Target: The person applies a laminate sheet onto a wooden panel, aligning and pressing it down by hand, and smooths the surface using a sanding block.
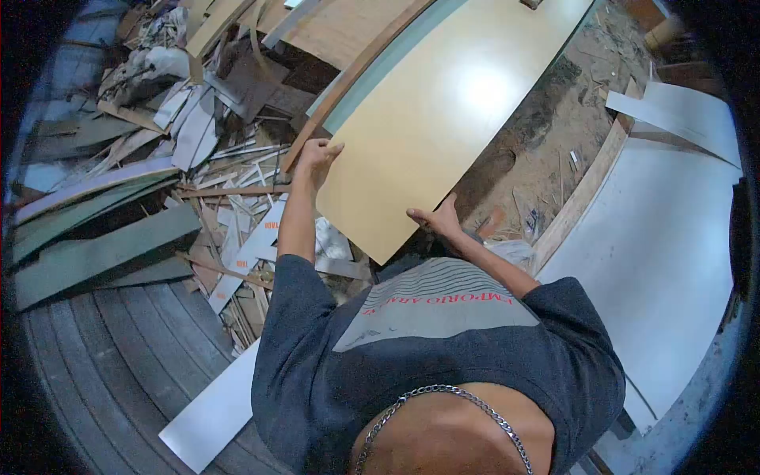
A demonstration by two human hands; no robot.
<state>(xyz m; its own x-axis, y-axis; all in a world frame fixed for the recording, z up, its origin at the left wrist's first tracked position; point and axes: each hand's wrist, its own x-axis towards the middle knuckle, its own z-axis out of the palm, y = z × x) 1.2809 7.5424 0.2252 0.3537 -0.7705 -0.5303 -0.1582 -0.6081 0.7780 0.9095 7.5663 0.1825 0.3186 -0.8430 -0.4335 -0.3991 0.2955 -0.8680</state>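
A long cream-yellow panel point(412, 134) with a glossy face stretches away from my body toward the top of the view. My left hand point(319, 155) grips its left edge near the close end, thumb on top. On the opposite edge, my right hand point(438, 218) has its thumb over the face, and its other fingers are mostly hidden beneath. Along the panel's left side run a pale green sheet point(378, 89) and a brown wooden strip point(348, 75). What carries the panel from below cannot be seen.
Wood offcuts point(237, 170) and scraps lie heaped to the left, with green boards point(111, 245) beside them. A large white sheet point(645, 245) lies at the right, next to a wooden batten point(582, 198). Sawdust-covered ground point(566, 119) shows beyond the panel. A white board point(214, 408) is at lower left.
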